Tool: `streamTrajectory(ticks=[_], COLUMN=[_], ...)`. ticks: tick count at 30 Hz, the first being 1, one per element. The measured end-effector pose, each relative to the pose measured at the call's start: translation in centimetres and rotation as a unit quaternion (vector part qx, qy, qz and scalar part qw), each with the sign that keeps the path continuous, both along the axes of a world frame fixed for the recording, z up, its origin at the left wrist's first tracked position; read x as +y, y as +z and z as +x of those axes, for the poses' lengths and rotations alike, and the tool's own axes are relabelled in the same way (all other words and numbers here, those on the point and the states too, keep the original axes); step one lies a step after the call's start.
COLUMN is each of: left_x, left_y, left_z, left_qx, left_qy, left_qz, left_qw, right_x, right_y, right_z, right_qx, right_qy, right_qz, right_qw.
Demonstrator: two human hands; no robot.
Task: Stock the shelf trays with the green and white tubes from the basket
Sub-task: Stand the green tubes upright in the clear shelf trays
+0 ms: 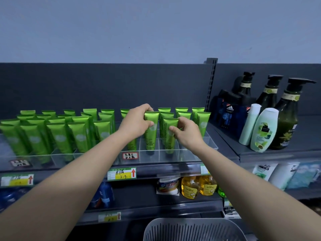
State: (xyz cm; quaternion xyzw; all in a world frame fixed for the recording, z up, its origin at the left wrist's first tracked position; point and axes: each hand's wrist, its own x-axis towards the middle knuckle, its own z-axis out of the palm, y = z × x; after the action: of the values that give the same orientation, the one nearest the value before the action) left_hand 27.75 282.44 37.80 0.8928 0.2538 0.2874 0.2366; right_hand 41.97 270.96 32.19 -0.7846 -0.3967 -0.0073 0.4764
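Shelf stock, as it stands:

1. Your left hand: fingers curled round the crimped top of a glossy green plastic tube with a pale round emblem. The tube stands upright, crimped end up, in a front compartment of the clear acrylic divided shelf tray.
2. Your right hand: thumb and fingertips pinch a second green tube near its upper end. It stands upright in the compartment just right of the first.
3. Further green tubes: upright rows fill the tray's left part and the back rows behind both your hands.
4. Grey slotted plastic basket: bottom edge of view, below the shelf; its inside is mostly out of view.
5. Dark green pump bottles and white plastic bottles: neighbouring shelf to the right.
6. Yellow-and-green price label: on the shelf edge.
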Motion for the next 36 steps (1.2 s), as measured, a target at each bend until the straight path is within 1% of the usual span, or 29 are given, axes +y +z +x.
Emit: streamTrajectory(ticks=[3,11,16,19,23,27,31,34,36], left_x=[0.2,0.7,0.8,0.6,0.2,-0.2,-0.4,-1.3,-2.7], left_y=[-0.5,-0.6,-0.8,-0.9,-1.2,-1.8,-2.7,-3.4,-3.7], left_z=[0.2,0.6,0.4,0.2,0.0,-0.2,0.0,0.1,0.2], left_qx=[0.027,0.038,0.056,0.072,0.091,0.085,0.065,0.03,0.011], left_qy=[0.003,-0.002,0.004,0.004,0.004,0.016,0.008,-0.014,-0.04], left_qz=[0.018,0.05,0.075,0.121,0.211,0.271,0.339,0.388,0.395], left_qw=[0.999,0.998,0.996,0.99,0.973,0.959,0.939,0.921,0.918], right_x=[-0.1,-0.1,0.0,0.0,-0.1,-0.4,-2.0,-3.9,-5.3], right_y=[0.1,0.0,-0.1,-0.1,-0.4,-0.7,-0.7,-1.0,-1.6], right_z=[0.1,-0.1,-0.3,-0.4,-0.7,-0.9,-1.2,-1.6,-1.8], right_qx=[0.006,0.035,0.025,0.024,0.026,0.038,0.005,-0.053,-0.097], right_qy=[0.004,0.01,0.019,0.025,0.023,0.028,0.0,-0.023,-0.043], right_qz=[-0.008,0.012,0.005,-0.002,-0.014,-0.011,-0.013,-0.02,-0.017], right_qw=[1.0,0.999,0.999,0.999,0.999,0.999,1.0,0.998,0.994])
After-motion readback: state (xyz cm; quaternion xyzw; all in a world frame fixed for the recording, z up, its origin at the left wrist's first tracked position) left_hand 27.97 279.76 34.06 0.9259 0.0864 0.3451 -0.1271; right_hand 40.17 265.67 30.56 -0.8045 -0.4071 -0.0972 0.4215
